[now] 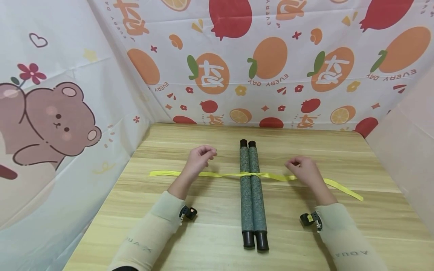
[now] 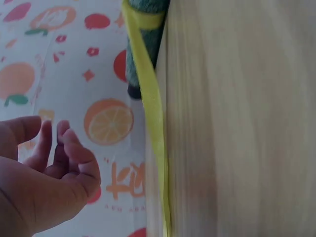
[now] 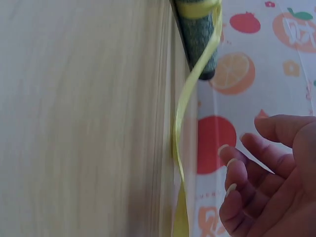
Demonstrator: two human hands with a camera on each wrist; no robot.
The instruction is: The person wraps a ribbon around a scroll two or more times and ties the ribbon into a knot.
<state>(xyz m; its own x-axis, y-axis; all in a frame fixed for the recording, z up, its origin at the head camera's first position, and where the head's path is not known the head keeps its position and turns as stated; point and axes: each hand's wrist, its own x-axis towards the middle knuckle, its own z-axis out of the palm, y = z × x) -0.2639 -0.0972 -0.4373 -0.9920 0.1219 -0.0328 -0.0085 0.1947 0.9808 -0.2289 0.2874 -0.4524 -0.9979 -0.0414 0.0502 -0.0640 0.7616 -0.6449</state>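
Note:
A scroll rolled up on two rods, dark green and speckled with dark brown end knobs, lies lengthwise on the table. Round its middle goes a yellow ribbon, crossed or knotted on top, its tails stretching out to both sides. My left hand hovers left of the scroll, fingers loosely curled and holding nothing. On the other side, my right hand is also loosely bent with nothing in it. Both wrist views show the ribbon apart from the fingers. Whether the crossing is a full knot I cannot tell.
The wood-grain table ends at a fruit-printed cloth behind. A bear-printed cloth hangs on the left, and a pale one on the right. Small dark cameras sit on both wrists.

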